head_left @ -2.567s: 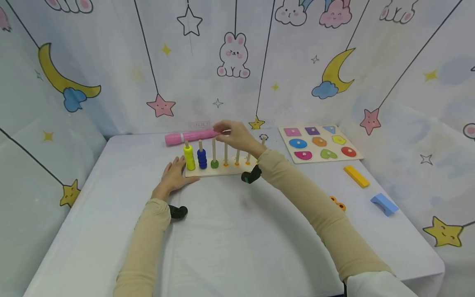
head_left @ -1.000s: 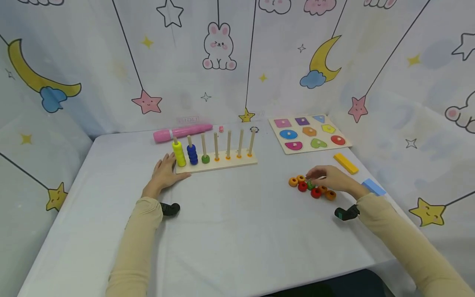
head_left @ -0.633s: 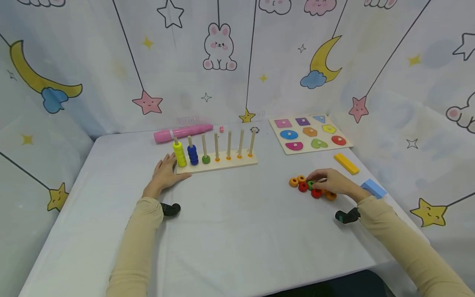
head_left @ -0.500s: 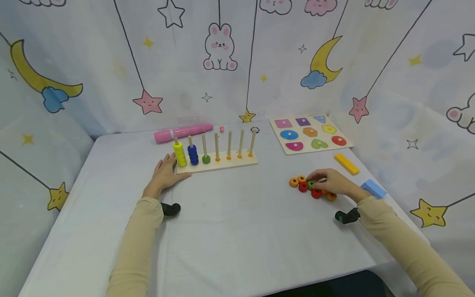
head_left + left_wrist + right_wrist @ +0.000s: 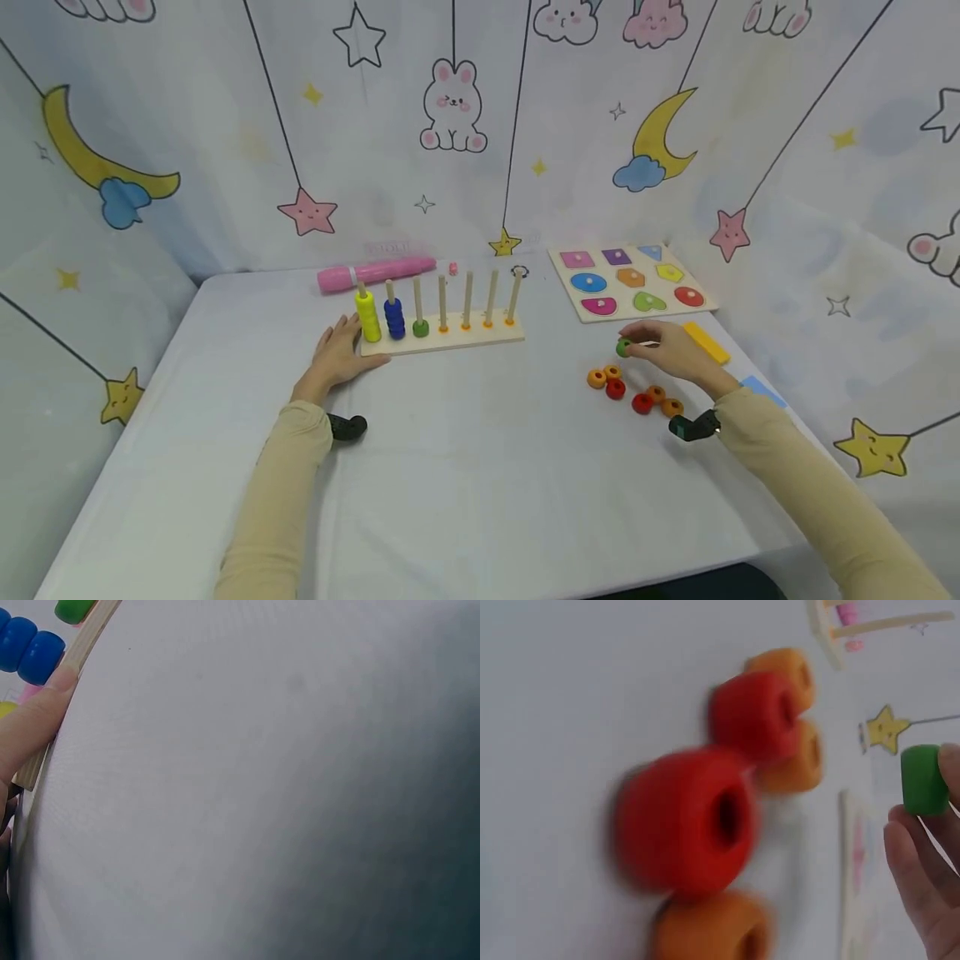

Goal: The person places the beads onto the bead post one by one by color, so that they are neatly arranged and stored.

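Note:
My left hand (image 5: pixel 336 360) rests at the left end of a wooden peg board (image 5: pixel 480 335), its thumb along the front edge and its other fingers straight by the end. In the left wrist view the thumb (image 5: pixel 37 720) touches the board's edge beside blue beads (image 5: pixel 39 656). Yellow beads (image 5: pixel 367 317) fill the first peg, blue beads sit on the second, and one green bead (image 5: pixel 421 328) is at the bottom of the third; the other pegs are bare. My right hand (image 5: pixel 675 352) pinches another green bead (image 5: pixel 924 780) between thumb and fingers, above the loose beads.
Loose red (image 5: pixel 642 403) and orange beads (image 5: pixel 596 378) lie below the right hand. Behind are a shape puzzle board (image 5: pixel 609 319) and a pink marker-like stick (image 5: pixel 378 272). A yellow block (image 5: pixel 707 342) and a blue block (image 5: pixel 763 391) lie near the table's right edge.
My right hand went from the pegs to the loose beads, then lifted a green one up and away from the group. The left hand has stayed at the board; the head view has shifted slightly.

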### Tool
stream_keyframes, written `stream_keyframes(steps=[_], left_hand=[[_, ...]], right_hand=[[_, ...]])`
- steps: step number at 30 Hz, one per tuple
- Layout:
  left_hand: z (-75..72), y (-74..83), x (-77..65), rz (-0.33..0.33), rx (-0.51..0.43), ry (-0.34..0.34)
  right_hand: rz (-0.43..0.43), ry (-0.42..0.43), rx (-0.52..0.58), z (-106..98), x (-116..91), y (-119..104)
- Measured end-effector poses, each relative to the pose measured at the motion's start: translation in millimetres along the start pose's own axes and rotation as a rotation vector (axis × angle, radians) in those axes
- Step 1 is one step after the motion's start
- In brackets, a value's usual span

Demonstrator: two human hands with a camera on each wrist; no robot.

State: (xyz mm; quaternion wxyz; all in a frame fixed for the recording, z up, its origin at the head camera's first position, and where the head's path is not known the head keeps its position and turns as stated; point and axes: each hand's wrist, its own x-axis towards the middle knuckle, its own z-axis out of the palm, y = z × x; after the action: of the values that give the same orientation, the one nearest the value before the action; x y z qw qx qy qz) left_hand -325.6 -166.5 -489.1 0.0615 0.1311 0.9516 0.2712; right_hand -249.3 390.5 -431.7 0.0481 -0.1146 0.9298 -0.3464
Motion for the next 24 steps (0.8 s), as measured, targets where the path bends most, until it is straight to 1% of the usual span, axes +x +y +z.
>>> stream_keyframes(steps=[4, 10, 13, 16, 19, 24], left_hand=[[0.7, 0.2, -1.3, -0.005, 0.005, 0.001], [0.7, -1.2, 0.1, -0.004, 0.013, 0.001], [0.8, -2.5, 0.6, 0.002, 0.011, 0.017], [0.3, -2.7, 0.2, 0.013, -0.004, 0.032], [-0.6, -1.3, -2.0, 0.011, -0.02, 0.031], [0.4, 0.0, -3.7, 0.004, -0.008, 0.013]], right_hand=[[-0.031, 0.071, 0.045, 0.3, 23.8, -22.7], [-0.127, 0.151, 0.056, 3.9, 64.8, -64.2], [-0.172, 0.193, 0.074, 8.9, 85.7, -87.0], [-0.221, 0.23, 0.094, 16.8, 105.7, -110.3], [-0.267, 0.262, 0.107, 27.5, 123.5, -134.0], [-0.336, 0.273, 0.154, 49.7, 147.0, -173.1]])
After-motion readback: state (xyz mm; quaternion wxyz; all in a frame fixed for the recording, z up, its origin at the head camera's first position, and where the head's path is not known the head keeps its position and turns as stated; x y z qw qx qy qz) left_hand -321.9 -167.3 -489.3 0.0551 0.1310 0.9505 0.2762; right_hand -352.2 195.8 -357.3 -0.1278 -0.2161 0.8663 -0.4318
